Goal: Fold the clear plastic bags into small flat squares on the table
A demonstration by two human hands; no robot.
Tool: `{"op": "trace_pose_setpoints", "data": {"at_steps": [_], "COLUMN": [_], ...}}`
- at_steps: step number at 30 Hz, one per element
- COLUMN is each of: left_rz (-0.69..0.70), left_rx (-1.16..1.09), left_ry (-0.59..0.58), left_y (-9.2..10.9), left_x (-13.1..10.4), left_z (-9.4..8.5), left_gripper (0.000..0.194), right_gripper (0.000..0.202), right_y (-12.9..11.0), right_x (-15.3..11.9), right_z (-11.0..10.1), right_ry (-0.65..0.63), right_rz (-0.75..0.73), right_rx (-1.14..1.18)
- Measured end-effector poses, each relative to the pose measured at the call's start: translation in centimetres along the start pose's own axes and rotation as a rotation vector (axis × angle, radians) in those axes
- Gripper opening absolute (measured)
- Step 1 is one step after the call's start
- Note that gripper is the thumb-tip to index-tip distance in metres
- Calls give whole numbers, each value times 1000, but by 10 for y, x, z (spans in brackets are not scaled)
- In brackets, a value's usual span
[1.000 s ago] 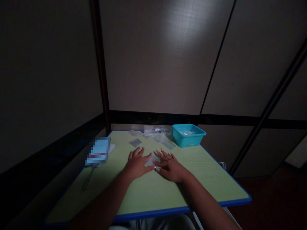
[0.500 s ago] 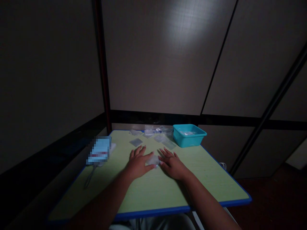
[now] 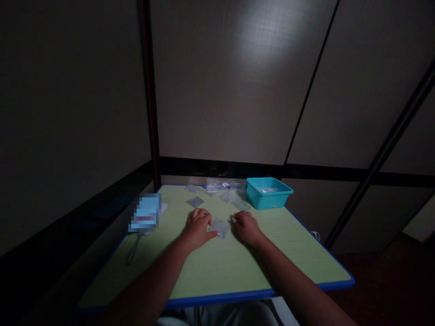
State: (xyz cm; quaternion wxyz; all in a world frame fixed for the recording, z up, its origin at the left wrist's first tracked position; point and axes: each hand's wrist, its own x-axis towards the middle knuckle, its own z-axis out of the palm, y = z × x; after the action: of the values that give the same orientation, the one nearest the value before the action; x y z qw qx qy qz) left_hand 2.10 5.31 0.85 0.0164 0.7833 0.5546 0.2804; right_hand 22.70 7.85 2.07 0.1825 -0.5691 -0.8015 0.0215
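Note:
A small, clear plastic bag lies flat on the table between my hands. My left hand is at its left side, fingers bent and thumb stretched apart from them. The left thumb tip touches the bag's lower left edge. Just right of the bag, a narrow gap away, my right hand rests with its fingers curled in together. I see nothing held in it, though the undersides of its fingers are hidden.
Several clear plastic pieces are spread along the back of the pale green table. At the back right stands a turquoise basin with plastic inside. A pixelated blue item with a strap lies at the left edge.
Both hands were spread flat with their thumbs at the plastic bag. My fingers have since bent inward, and the right hand has moved off the bag, leaving more of it uncovered.

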Motion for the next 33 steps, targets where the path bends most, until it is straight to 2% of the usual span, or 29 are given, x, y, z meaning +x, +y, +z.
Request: {"op": "trace_pose_setpoints", "data": {"at_steps": [9, 14, 27, 33], "left_rz": [10, -13, 40, 35], "left_rx": [-5, -15, -36, -59], "left_ry": [19, 17, 95, 102], "left_y": [-4, -3, -10, -12], "left_x": [0, 0, 1, 1], "left_z": [3, 3, 10, 12], "left_gripper": [37, 38, 39, 41], "right_gripper": [40, 53, 32, 23], "right_y": [-19, -30, -29, -25], "right_x": [29, 37, 29, 31], "right_z": [7, 14, 21, 23], "right_ry": [-139, -123, -120, -67], "right_rz": [127, 179, 141, 165], "right_rx": [-47, -78, 56, 354]}}
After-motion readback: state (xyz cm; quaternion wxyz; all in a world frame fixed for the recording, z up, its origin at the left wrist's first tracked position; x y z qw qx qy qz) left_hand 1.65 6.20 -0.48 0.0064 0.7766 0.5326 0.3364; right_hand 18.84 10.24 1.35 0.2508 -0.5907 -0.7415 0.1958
